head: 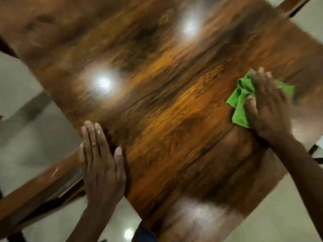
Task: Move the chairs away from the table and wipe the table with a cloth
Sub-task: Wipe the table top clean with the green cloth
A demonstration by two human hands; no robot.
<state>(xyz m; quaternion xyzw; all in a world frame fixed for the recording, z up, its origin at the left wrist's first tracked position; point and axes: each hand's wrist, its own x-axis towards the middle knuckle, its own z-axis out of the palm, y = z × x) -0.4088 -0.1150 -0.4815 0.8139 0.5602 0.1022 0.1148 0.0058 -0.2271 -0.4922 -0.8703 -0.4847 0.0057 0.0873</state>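
A glossy brown wooden table (166,105) fills most of the head view, tilted across the frame. My right hand (269,105) presses a crumpled green cloth (240,105) flat on the tabletop near its right edge, with the fingers spread over the cloth. The hand is blurred. My left hand (101,165) lies flat on the table's left edge, fingers straight and together, holding nothing. No whole chair is visible.
A brown wooden rail (40,182), perhaps a chair part, runs along the lower left beside the table. Another wooden piece (293,4) shows at the top right. Pale shiny floor tiles (22,123) surround the table. Ceiling lights reflect on the tabletop.
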